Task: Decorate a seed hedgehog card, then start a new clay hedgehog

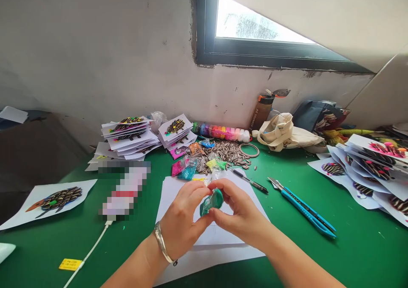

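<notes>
Both of my hands meet over a stack of white paper [172, 194] on the green table. Between them is a small packet of green modelling clay [211, 203], its wrapper shiny. My left hand [185, 213], with a silver bangle at the wrist, pinches it from the left. My right hand [234, 205] grips its right side with thumb and index finger. Just beyond the fingers lie more clay packets: teal [188, 170], yellow-green [216, 163] and orange [196, 148]. A black pen [250, 181] rests across the paper's upper right corner.
A blue craft knife [306, 209] lies at the right, blade out. Sunflower seeds [228, 152] are heaped behind the packets beside a tape ring [249, 150]. Seed-picture cards are stacked left [130, 139] and right [372, 169]. A white cable [92, 249] crosses the left side.
</notes>
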`<action>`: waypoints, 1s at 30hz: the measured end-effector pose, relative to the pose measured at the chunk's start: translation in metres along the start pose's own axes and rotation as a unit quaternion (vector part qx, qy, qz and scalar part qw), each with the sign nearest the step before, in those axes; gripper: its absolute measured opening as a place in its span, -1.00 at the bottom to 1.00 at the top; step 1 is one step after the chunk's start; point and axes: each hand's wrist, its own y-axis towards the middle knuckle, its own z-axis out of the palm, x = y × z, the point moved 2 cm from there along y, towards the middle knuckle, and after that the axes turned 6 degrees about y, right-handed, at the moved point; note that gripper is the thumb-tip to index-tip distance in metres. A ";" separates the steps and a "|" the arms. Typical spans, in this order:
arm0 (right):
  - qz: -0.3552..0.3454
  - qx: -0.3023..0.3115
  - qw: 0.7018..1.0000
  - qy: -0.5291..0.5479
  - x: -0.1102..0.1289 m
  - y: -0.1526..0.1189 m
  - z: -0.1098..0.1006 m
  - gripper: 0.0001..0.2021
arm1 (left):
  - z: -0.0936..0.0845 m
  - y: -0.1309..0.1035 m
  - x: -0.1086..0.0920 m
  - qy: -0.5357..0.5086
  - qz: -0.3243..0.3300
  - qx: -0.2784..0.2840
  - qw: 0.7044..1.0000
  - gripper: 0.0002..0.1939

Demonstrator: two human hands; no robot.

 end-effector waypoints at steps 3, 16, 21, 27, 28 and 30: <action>0.003 -0.014 0.997 0.079 0.001 0.002 -0.004 -0.59 | 0.000 0.000 0.003 -0.058 -0.073 0.039 0.995 -0.44; -0.026 0.006 1.000 0.015 -0.008 0.000 0.000 -0.59 | -0.010 0.006 0.002 -0.124 -0.154 0.024 0.980 -0.89; -0.026 0.007 1.000 -0.001 -0.005 0.001 -0.003 -0.61 | -0.006 0.008 0.004 -0.317 -0.223 0.089 0.917 -0.79; -0.025 0.010 0.999 -0.041 -0.007 -0.003 0.000 -0.52 | -0.003 0.011 0.003 -0.339 -0.265 0.077 0.899 -0.83; -0.027 0.016 0.998 -0.050 -0.007 -0.004 0.001 -0.52 | -0.003 0.010 0.003 -0.317 -0.262 0.079 0.908 -0.85; -0.029 0.024 0.998 -0.057 -0.007 -0.005 0.005 -0.54 | -0.004 0.010 0.003 -0.282 -0.258 0.082 0.921 -0.86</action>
